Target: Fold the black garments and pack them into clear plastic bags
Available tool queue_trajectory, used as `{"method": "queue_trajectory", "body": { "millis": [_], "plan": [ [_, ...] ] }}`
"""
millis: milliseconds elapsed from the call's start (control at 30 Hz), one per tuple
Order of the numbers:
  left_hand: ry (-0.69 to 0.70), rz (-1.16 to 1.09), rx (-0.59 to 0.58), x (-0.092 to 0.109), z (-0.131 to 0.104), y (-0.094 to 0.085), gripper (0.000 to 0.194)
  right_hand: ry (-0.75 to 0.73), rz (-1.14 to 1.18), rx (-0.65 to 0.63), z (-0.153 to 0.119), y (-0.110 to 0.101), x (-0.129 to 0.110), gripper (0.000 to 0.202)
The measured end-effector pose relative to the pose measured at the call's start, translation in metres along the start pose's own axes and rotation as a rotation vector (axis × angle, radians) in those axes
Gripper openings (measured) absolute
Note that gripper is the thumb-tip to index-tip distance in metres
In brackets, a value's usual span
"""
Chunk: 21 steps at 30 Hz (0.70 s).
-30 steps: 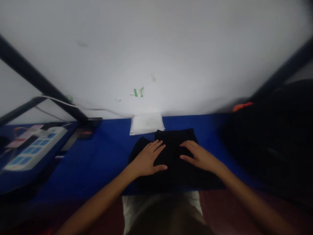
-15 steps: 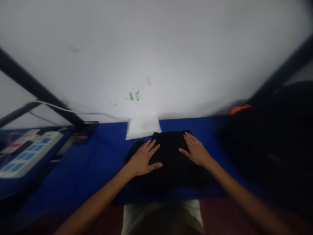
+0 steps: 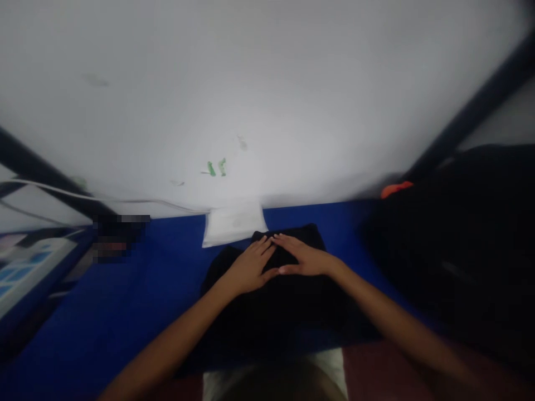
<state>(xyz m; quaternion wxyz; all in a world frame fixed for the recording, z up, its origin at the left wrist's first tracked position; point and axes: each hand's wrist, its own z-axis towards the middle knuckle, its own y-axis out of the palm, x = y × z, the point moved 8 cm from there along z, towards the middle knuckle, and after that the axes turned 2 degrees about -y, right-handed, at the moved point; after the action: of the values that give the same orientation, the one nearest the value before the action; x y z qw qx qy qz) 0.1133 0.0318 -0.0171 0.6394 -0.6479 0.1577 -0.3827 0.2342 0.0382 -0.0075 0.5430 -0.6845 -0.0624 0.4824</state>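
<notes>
A dark cloth bundle (image 3: 292, 303) lies on the blue table surface (image 3: 137, 289) in front of me. My left hand (image 3: 253, 267) rests flat on its left part with the fingers spread. My right hand (image 3: 303, 258) lies on top of the cloth too, fingers stretched toward the left. The thumbs and fingertips of both hands meet or nearly meet near the middle of the cloth. Just behind the cloth, against the wall, is a flat white packet (image 3: 234, 223).
A power strip (image 3: 31, 267) with blue sockets stands at the left, and a white cable (image 3: 100, 199) runs along the wall (image 3: 292, 100). At the right is a large black mass (image 3: 472, 239) with an orange item (image 3: 396, 189) beside it.
My right hand has slid left across the cloth until it meets my left hand. The view has shifted slightly to the right.
</notes>
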Motion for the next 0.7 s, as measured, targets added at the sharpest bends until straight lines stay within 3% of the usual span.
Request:
{"method": "queue_trajectory", "body": {
  "millis": [167,433,700],
  "plan": [
    [-0.020,-0.001,0.015,-0.005,-0.005,0.014,0.068,-0.033,-0.179,0.074,0.001,0.011,0.008,0.086],
    [-0.062,-0.054,0.016,-0.004,-0.007,0.010,0.062,0.084,-0.297,0.193,-0.008,0.005,0.027,0.070],
    [-0.077,-0.085,-0.005,-0.004,-0.007,0.009,0.063,0.129,-0.279,0.187,-0.011,0.004,0.035,0.070]
  ]
}}
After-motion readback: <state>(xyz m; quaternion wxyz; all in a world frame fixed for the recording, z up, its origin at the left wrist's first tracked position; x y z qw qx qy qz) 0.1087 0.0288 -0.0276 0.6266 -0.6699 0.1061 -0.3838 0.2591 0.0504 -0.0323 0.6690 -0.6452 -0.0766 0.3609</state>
